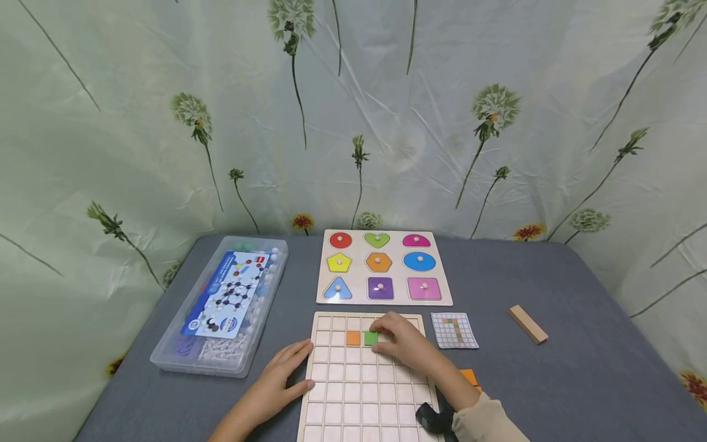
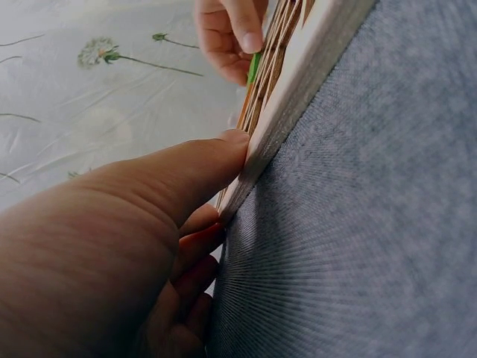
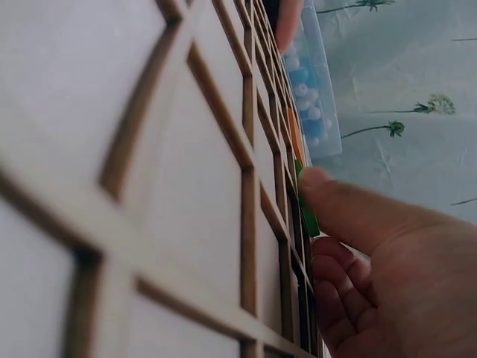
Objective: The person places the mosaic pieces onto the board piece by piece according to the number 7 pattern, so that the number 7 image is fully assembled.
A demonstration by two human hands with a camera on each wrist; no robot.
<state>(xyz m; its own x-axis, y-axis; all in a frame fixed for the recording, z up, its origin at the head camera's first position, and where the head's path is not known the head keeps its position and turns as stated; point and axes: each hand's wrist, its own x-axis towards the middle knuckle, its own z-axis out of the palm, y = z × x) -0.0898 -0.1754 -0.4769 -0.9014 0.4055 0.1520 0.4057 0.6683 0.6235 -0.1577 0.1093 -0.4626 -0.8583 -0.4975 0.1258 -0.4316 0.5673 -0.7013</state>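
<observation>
Sleeve (image 1: pixel 486 420) of loose beige cloth ends on the right forearm, with a smooth black device (image 1: pixel 433 418) just beside it at the near end of a pale wooden grid board (image 1: pixel 351 393). Raised strips divide the board into square recesses; close up, their cut sides look brown, and the board's outer edge is rough-grained. Spread apart, the thumb and fingers of the left hand (image 1: pixel 278 374) rest against its left edge. Flat orange pieces (image 1: pixel 469 376) lie partly hidden behind the right forearm. Farther up, the right hand (image 1: pixel 400 341) pinches a green tile (image 1: pixel 370 337), thin, square and evenly coloured, at the second row from the far edge. An orange tile (image 1: pixel 353 338) of similar shape sits in the neighbouring square; whether the green one lies fully flat, I cannot tell. Right of the board are a printed grid card (image 1: pixel 454 330) and an oblong wooden block (image 1: pixel 528 324); left, a translucent plastic box (image 1: pixel 196 369). Beyond stands a knobbed shape puzzle (image 1: pixel 359 291), before a creased, glossy dandelion-print curtain (image 1: pixel 331 184).
</observation>
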